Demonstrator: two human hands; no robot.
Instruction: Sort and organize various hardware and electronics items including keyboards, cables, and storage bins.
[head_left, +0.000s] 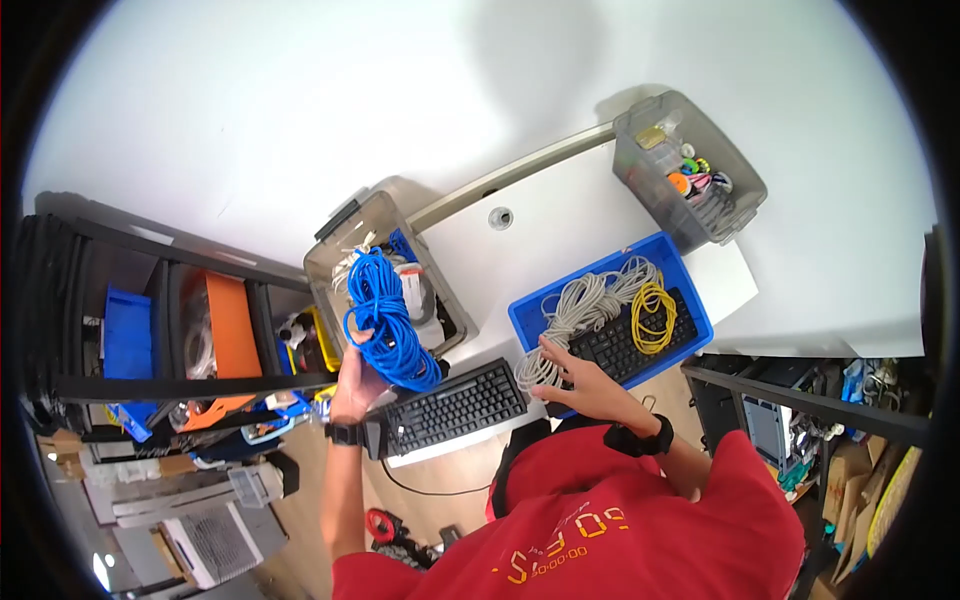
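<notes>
My left hand (355, 384) grips a large tied bundle of blue cable (386, 319) from below, over the near part of a grey translucent storage box (448, 319). White cords and a white-and-grey item show partly behind the bundle. My right hand (596, 388), thumb and fingers apart, hovers at the near left side of a blue plastic bin (687, 279). Its fingertips are close to a coiled grey cable bundle (589, 300); whether they touch cannot be told. A yellow cable coil (654, 321) lies on a black keyboard (606, 351) inside that bin.
A second black keyboard (454, 405) lies along the table's front edge, its cord hanging down. Another grey translucent box (649, 176) with tape rolls stands at the back right. Black shelving with bins (259, 330) is at left; a shelf rack (817, 401) is at right.
</notes>
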